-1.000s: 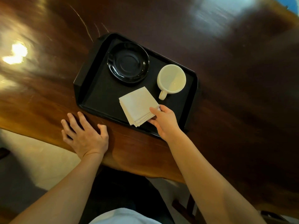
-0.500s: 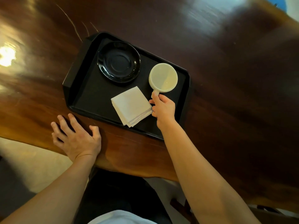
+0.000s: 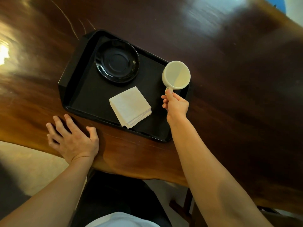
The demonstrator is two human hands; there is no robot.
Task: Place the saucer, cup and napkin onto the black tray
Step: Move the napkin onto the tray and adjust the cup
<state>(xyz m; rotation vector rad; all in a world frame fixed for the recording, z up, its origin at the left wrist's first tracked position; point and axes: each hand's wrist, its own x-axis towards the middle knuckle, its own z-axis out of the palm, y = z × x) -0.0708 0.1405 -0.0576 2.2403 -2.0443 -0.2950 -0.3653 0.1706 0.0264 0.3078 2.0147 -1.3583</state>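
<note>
- Your right hand (image 3: 176,105) is pinched shut on the handle of the cup (image 3: 176,74) — a handle grip keeps your fingers clear of the rim and lets you steer it upright.
- The cup sits over the tray's (image 3: 85,89) far right corner; whether it rests there or is lifted, you cannot tell from above.
- The saucer (image 3: 116,61) lies flat at the tray's far left, so the likely aim is to bring the cup across to it.
- The napkin (image 3: 130,106) lies folded near the front edge (well apart from the saucer), out of the cup's way.
- Your left hand (image 3: 73,140) is spread flat and empty on the table (image 3: 229,79) — probably steadying you.
</note>
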